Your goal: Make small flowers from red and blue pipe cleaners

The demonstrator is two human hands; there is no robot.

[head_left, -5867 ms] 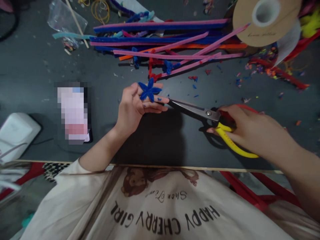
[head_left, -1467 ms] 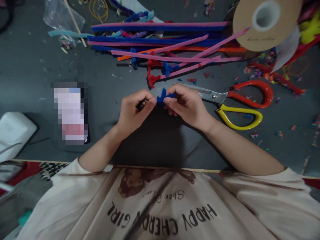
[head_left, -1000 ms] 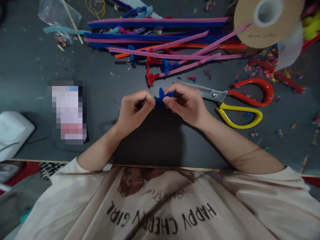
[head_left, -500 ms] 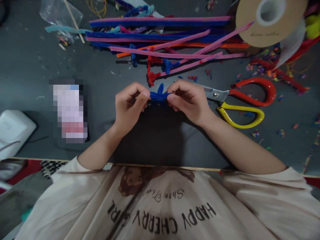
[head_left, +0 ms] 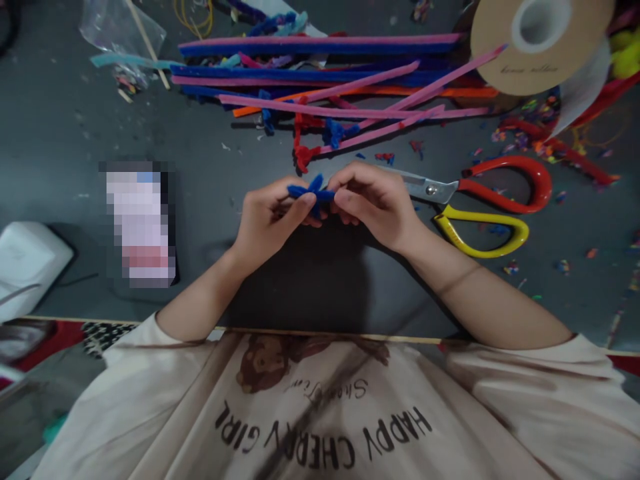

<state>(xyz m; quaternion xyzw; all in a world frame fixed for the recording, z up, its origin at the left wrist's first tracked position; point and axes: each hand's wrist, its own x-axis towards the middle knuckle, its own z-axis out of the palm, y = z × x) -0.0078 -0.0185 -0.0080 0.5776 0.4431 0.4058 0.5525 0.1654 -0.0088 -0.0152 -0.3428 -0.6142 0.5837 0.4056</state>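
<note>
A small blue pipe-cleaner flower (head_left: pixel 316 185) with several petals is held between my two hands over the dark table. My left hand (head_left: pixel 277 217) pinches it near the middle, thumb on top, and a petal sticks out past the thumb. Thumb and fingertips of my right hand (head_left: pixel 377 203) close on its right-hand petal. Scissors (head_left: pixel 431 190) with a red and a yellow handle lie just right of my right hand, their blades partly hidden behind it. Beyond my hands lie bent red pipe-cleaner pieces (head_left: pixel 303 150) and a blue twisted piece (head_left: pixel 336 132).
Long pink pipe cleaners (head_left: pixel 320 41), with blue and orange ones, lie across the back. A cardboard spool (head_left: pixel 493 60) sits at the back right, with coloured scraps (head_left: pixel 545 110) below it. On the left are a blurred-out phone (head_left: pixel 143 227), a white box (head_left: pixel 30 260) and a plastic bag (head_left: pixel 117 27).
My left hand has shifted right, from the flower's left petal to nearer its middle. That left petal now shows free. My right hand has hardly moved.
</note>
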